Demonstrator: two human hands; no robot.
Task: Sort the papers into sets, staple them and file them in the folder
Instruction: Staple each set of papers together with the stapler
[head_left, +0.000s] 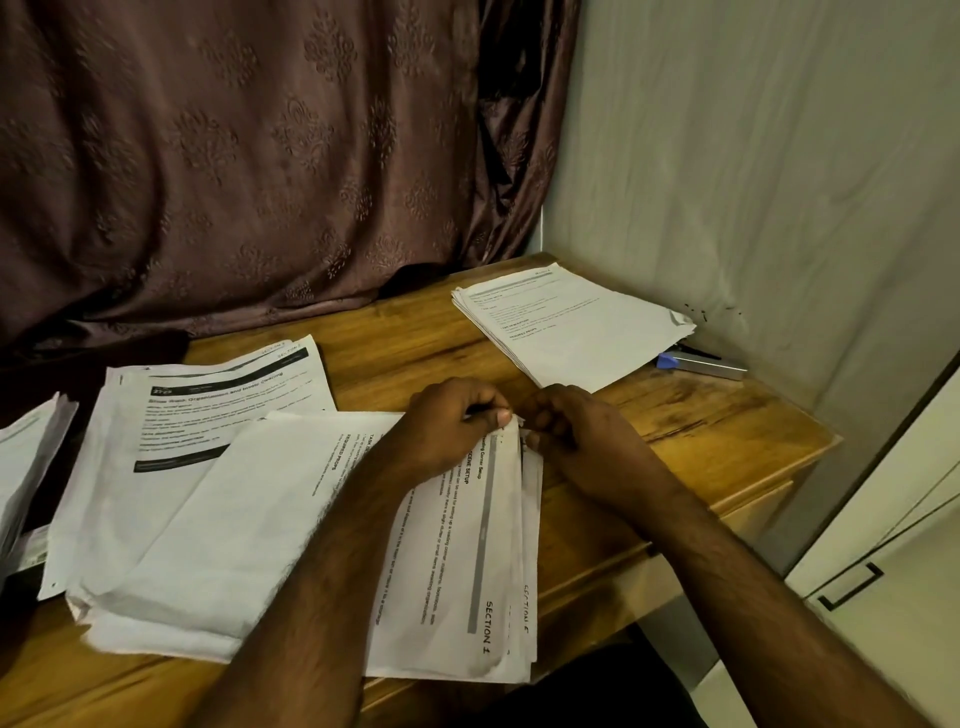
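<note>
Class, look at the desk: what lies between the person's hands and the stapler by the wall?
In the head view, only bare wooden desk and the near corner of the far paper stack lie between the hands and the stapler.

A white printed set headed "SECTION 1" (457, 551) lies nearest; another stack (208, 415) overlaps it at left, a third (571, 322) far right beside a blue-tipped stapler (701, 364).

"SECTION 1", "SCENE SETUP" and "REQUIRED PROPS" on the near paper stack (457, 571).
</note>
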